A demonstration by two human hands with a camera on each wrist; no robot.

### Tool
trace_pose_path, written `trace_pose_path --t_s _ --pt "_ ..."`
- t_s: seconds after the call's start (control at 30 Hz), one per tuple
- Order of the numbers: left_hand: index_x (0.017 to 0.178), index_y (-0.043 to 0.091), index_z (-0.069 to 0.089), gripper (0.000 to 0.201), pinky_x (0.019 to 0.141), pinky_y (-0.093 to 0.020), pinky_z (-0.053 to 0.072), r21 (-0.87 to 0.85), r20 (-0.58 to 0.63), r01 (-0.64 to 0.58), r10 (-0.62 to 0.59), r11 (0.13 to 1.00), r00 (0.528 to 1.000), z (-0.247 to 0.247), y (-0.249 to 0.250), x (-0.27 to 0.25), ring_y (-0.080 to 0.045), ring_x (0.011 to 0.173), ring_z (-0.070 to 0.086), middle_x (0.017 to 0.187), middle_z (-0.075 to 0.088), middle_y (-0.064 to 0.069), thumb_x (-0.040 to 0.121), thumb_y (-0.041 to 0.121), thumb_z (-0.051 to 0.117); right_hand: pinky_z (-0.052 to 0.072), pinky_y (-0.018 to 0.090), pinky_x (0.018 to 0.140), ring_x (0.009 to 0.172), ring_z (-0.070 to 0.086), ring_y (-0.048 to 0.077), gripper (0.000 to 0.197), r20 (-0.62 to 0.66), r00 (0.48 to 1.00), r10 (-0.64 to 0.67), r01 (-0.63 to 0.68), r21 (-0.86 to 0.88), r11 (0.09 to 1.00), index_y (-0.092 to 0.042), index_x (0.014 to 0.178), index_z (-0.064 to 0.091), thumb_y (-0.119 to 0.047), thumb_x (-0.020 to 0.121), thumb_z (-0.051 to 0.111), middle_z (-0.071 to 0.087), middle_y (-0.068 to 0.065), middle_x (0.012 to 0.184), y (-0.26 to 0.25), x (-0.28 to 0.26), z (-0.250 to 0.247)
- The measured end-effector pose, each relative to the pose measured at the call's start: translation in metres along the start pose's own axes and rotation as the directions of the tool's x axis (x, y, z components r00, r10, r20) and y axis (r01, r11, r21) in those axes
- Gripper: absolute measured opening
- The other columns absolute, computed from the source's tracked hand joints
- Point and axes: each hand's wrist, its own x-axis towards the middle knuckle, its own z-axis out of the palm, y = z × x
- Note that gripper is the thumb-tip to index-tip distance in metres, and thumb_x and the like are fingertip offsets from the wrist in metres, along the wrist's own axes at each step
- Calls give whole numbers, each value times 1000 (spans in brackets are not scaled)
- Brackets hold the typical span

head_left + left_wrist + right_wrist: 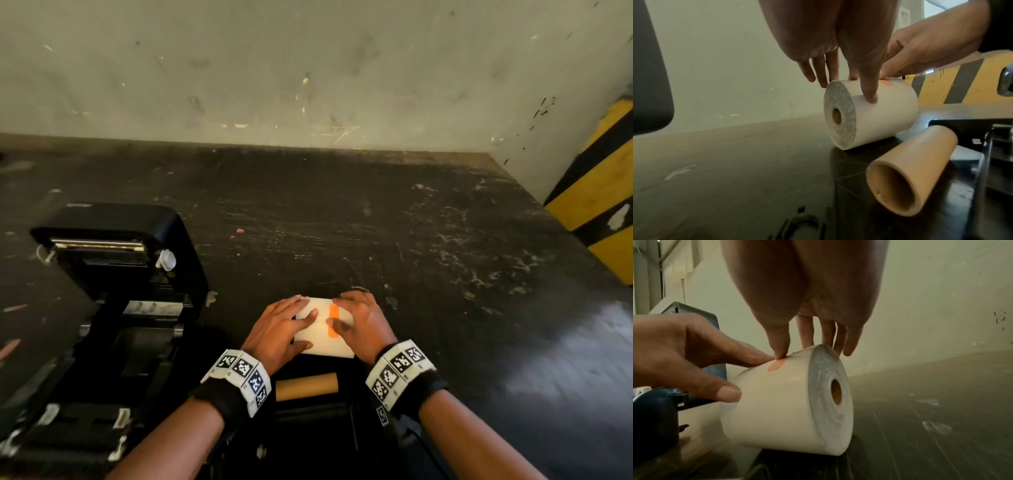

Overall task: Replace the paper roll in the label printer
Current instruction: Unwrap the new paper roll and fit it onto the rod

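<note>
the new roll (323, 327) is seen lying on its side on the tabletop (428, 246), to the right of the open printer (113, 274), with the empty core (306, 386) just on the near side of the roll. the roll is judged light but firm, tightly wound, and likely to trundle if let go; its outer wrap is thin paper that would crease or tear under a hard pinch. its loose end appears to be held down by an orange sticker (333, 321), so the sticker's edge is judged the place to take hold first, while the flat ends or the wide curved face would serve for lifting. the roll is steadied from above by the left hand (279, 329), fingers spread fairly wide and curved over its left part, the thumb pressed on the near face. the right hand (364, 325) is laid over the right part, fingers moderately spread, its thumb tip set at the sticker's edge; whether the sticker is actually pinched cannot be told.
</note>
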Motion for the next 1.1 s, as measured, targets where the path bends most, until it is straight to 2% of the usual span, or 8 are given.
trace_pose_path --t_s 0.07,0.27,0.4,0.57,0.67,0.83,0.97,1.1 --pt "128 19 50 59 109 -37 15 18 -11 5 -5 1000 1000 -3 2 1 -28 135 35 143 43 -11 74 29 72 30 31 108 128 37 18 38 -45 999 -9 10 39 999 -15 122 59 -29 86 62 51 3 134 1 2 2" --pt "139 22 32 59 112 -26 4 13 38 34 -35 999 999 -3 5 2 -17 143 10 155 20 -4 86 33 56 40 29 95 110 50 20 8 -208 978 18 23 196 980 -15 83 67 -8 81 67 64 5 106 -1 7 14" --pt "140 22 30 60 115 -32 8 48 67 56 -60 997 996 -2 6 2 -18 143 7 155 18 -2 87 35 55 43 34 96 109 51 17 17 -240 971 -18 79 246 966 -20 82 65 -4 80 65 63 3 106 2 -1 19" --pt "139 23 32 60 114 -33 11 27 84 50 -52 998 995 -5 4 5 -18 143 9 154 20 -1 85 35 57 33 10 89 107 48 6 13 -241 970 -34 118 344 932 -22 82 66 -9 82 67 60 -5 106 -3 -25 9" --pt "139 24 31 61 114 -34 12 28 95 44 -47 999 994 -8 1 9 -17 143 9 154 21 0 85 37 57 35 9 83 98 51 4 8 -254 967 -3 107 399 911 -22 82 67 -14 84 66 61 -6 95 -3 -42 2" --pt "139 23 31 62 113 -34 13 -14 116 44 -42 999 992 -9 -2 11 -17 142 11 154 21 1 85 39 57 50 19 76 82 62 7 5 -180 969 167 -68 459 886 -17 85 67 -14 86 64 67 -3 86 19 -71 -9" --pt "137 22 35 62 112 -37 17 -53 77 42 -37 998 996 -6 -3 12 -18 141 16 152 27 0 83 38 61 54 26 83 82 67 8 10 120 951 284 -308 349 885 -20 83 64 -11 83 67 70 1 86 49 -94 -12" --pt "136 22 37 62 111 -37 19 -69 57 40 -37 997 998 -4 -5 12 -19 140 20 151 30 -1 81 37 63 54 23 83 78 65 5 26 246 920 306 -357 199 913 -30 71 59 -8 82 67 65 -10 72 67 -107 -4"
